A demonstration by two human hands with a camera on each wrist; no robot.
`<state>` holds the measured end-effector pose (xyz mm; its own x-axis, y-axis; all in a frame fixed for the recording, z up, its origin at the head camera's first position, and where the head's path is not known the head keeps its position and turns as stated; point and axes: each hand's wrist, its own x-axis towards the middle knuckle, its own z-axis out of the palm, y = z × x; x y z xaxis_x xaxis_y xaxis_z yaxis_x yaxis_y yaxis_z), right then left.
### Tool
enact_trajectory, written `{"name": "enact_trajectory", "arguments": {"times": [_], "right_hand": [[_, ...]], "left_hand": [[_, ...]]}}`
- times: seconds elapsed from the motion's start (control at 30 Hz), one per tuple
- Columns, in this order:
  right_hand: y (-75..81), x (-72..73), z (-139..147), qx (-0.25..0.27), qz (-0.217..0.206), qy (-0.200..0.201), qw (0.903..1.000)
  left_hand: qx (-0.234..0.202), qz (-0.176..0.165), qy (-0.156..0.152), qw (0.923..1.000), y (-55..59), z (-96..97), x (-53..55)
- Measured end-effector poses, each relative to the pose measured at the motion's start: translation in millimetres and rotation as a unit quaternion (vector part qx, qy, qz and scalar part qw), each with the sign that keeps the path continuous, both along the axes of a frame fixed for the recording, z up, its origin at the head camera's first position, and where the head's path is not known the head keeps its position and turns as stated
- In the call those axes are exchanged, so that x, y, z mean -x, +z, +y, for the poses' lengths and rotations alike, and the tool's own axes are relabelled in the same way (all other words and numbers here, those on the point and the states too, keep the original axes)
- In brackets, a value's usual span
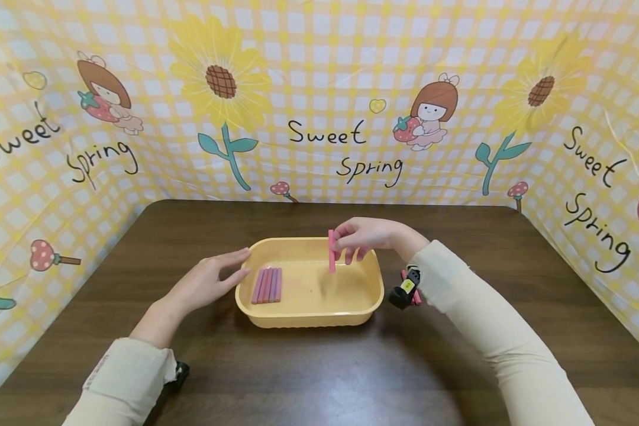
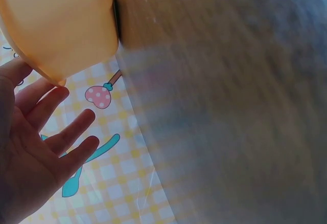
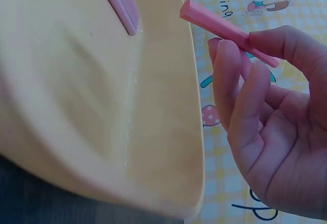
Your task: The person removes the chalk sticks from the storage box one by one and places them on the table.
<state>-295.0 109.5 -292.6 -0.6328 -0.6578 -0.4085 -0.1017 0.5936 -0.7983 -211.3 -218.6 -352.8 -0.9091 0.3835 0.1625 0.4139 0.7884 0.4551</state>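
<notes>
My right hand point(image 1: 359, 235) pinches a slim pink stick point(image 1: 331, 251) between thumb and fingers, raised above the right half of a pale yellow tray point(image 1: 311, 320). In the right wrist view the pink stick point(image 3: 217, 23) is tilted, one end pointing out past the fingertips. My left hand point(image 1: 207, 281) touches the tray's left rim with its fingers fairly straight. The left wrist view shows the left hand point(image 2: 48, 137) with fingers spread beside the tray's edge point(image 2: 61, 81). Several pink and purple sticks point(image 1: 267, 285) lie side by side at the tray's left end.
More pinkish-red sticks point(image 1: 417, 298) lie on the table right of the tray, partly hidden behind the right wrist's black camera point(image 1: 403, 291). The brown wooden table point(image 1: 309, 378) is bordered at the back and sides by a yellow checked cloth point(image 1: 319, 71).
</notes>
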Motion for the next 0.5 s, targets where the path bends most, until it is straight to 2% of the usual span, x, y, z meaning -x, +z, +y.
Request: {"name": "enact_trajectory", "arguments": {"times": [0.5], "right_hand": [[-2.3,-6.6,34,0.014,0.000,-0.018,0.9997]], "left_hand": [[0.003,0.001,-0.002,1.0000,1.1,0.3,-0.3]]}}
